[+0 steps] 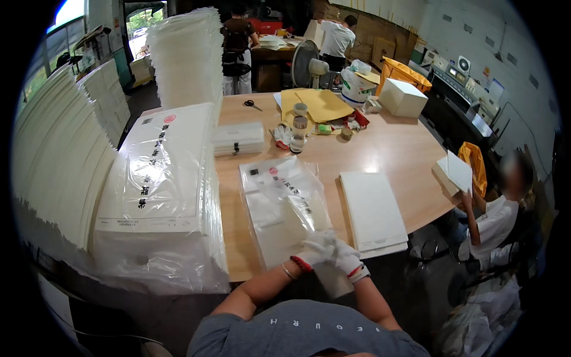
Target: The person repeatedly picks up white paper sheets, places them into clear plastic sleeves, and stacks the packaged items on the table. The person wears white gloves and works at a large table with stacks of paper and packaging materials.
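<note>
A clear plastic bag (pixel 279 205) with printed white sheets inside lies in front of me, its near end hanging over the table edge. My left hand (pixel 320 249), in a white glove, is closed on the bag near its lower right part. Close beside it, almost touching, my gloved right hand (pixel 345 257) is closed on the bag's near end. Exactly where the fingers pinch is hard to make out. Just right of the bag lies a stack of white sheets (pixel 373 208). On the left rises a tall pile of bagged printed sheets (pixel 157 172).
The wooden table (pixel 416 154) holds a water bottle (pixel 298 134), scissors (pixel 252 105), yellow envelopes (pixel 318 102), a plastic-wrapped bundle (pixel 239 138) and a white box (pixel 404 97). Tall paper stacks (pixel 187 59) stand at left. A seated person (pixel 496 220) holds a white block at right; two people work behind.
</note>
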